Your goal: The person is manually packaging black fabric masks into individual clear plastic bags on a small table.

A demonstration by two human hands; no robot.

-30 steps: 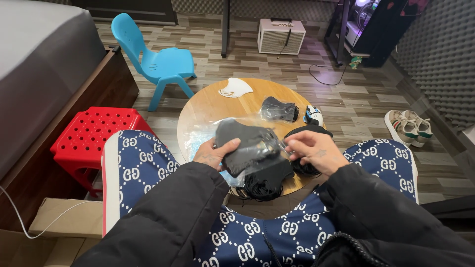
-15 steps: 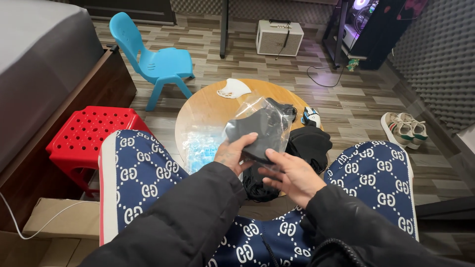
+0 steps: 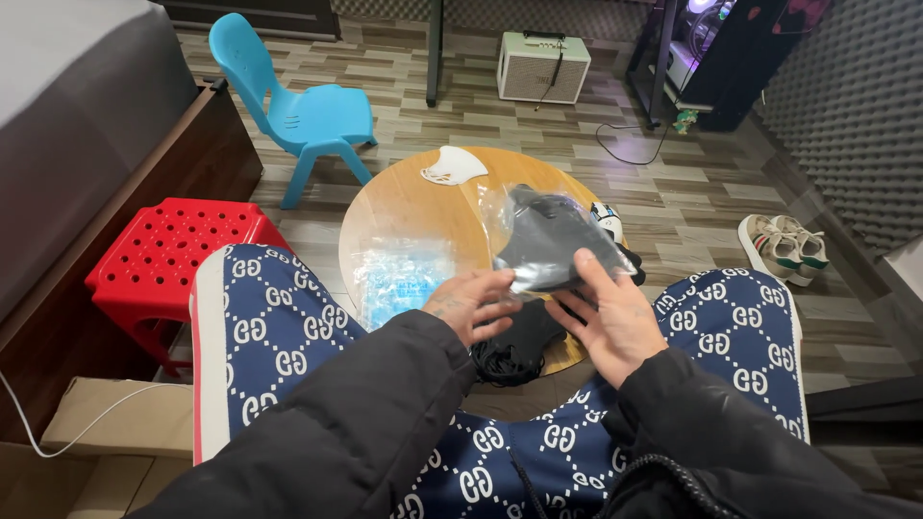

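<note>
Both hands hold a clear plastic bag with a black cloth item (image 3: 548, 240) inside it, raised over a small round wooden table (image 3: 404, 207). My left hand (image 3: 471, 303) pinches the bag's lower left edge. Its lower right side rests against my right hand (image 3: 606, 312), whose fingers lie flat along it. Below the bag, a pile of black cloth items (image 3: 519, 341) sits at the table's near edge. A flat clear packet with a blue tint (image 3: 399, 279) lies on the table to the left. A white mask-shaped piece (image 3: 454, 166) rests at the table's far side.
A red plastic stool (image 3: 168, 255) stands at the left, a light blue child's chair (image 3: 298, 111) behind it. A bed edge (image 3: 87, 163) runs along the left. A white box-shaped speaker (image 3: 543, 65) and cables sit at the back, shoes (image 3: 788, 245) at the right. My knees in blue patterned trousers flank the table.
The bag with the black item went from resting low on the pile to being lifted and tilted up. My right hand has moved up to its lower right side.
</note>
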